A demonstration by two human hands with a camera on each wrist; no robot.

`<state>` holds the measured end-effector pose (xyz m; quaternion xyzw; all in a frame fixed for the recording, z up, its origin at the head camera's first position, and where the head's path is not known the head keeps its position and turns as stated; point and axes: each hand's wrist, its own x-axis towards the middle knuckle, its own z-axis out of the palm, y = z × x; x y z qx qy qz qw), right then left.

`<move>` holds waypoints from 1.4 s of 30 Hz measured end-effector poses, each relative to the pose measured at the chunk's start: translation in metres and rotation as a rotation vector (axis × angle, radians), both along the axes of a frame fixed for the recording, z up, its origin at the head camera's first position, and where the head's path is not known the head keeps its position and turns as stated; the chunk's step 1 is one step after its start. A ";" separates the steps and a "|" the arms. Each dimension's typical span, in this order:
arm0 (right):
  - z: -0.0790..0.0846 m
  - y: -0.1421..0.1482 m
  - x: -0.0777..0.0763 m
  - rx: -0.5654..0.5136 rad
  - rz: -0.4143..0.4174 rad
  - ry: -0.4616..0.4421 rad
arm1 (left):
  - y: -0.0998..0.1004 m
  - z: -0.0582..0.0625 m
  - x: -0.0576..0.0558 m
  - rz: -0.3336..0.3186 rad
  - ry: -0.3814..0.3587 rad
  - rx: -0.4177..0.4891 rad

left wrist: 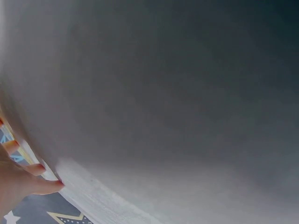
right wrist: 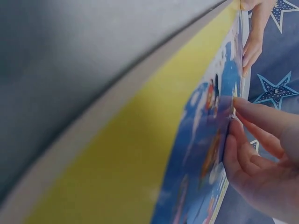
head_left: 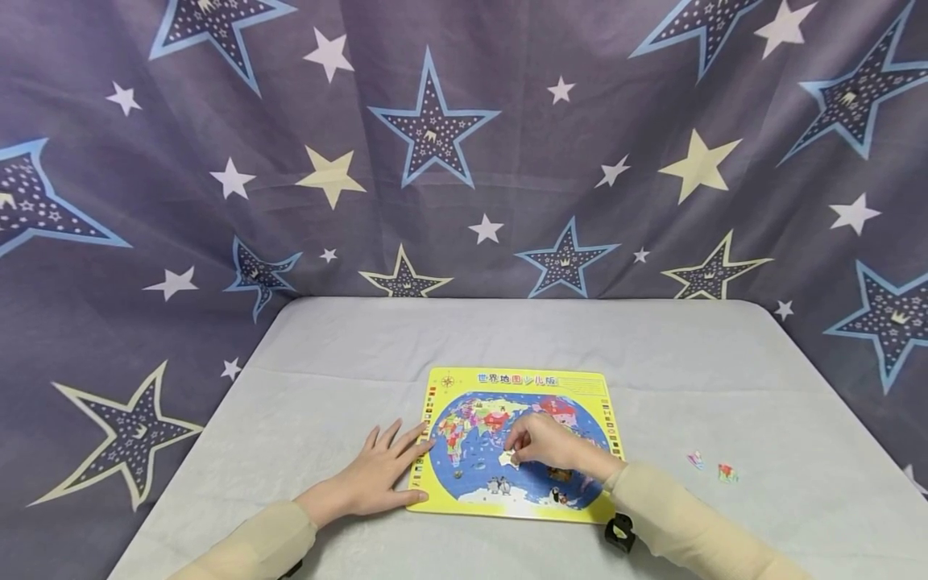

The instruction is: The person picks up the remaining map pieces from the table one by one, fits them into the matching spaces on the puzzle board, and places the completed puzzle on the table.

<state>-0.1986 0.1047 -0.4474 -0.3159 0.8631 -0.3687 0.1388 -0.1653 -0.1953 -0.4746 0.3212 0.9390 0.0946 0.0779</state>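
Note:
A yellow-bordered world map puzzle board (head_left: 516, 517) lies flat on the table. My left hand (head_left: 373, 475) rests with fingers spread at its left edge, the fingertips and thumb on the yellow border. Over the map's middle, my right hand (head_left: 547, 443) pinches a small puzzle piece (right wrist: 232, 111), which the fingers mostly hide. Just below those fingertips a pale, irregular shape (head_left: 509, 458) shows against the blue ocean. In the right wrist view the thumb and fingers meet close over the board's surface.
Two small colourful puzzle pieces, one pinkish (head_left: 695, 459) and one red and green (head_left: 728, 473), lie to the right of the board. The table has a light grey cloth (head_left: 348, 338). Behind it hangs a purple-grey curtain (head_left: 507, 80) with stars.

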 end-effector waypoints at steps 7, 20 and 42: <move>0.000 -0.001 0.000 0.008 0.012 0.019 | 0.000 0.000 0.000 0.002 0.000 -0.008; 0.002 -0.001 0.007 0.048 -0.031 0.065 | 0.000 0.001 0.000 0.002 -0.004 -0.009; 0.003 0.014 0.007 -0.013 -0.001 -0.013 | 0.001 0.002 0.001 0.004 -0.004 -0.002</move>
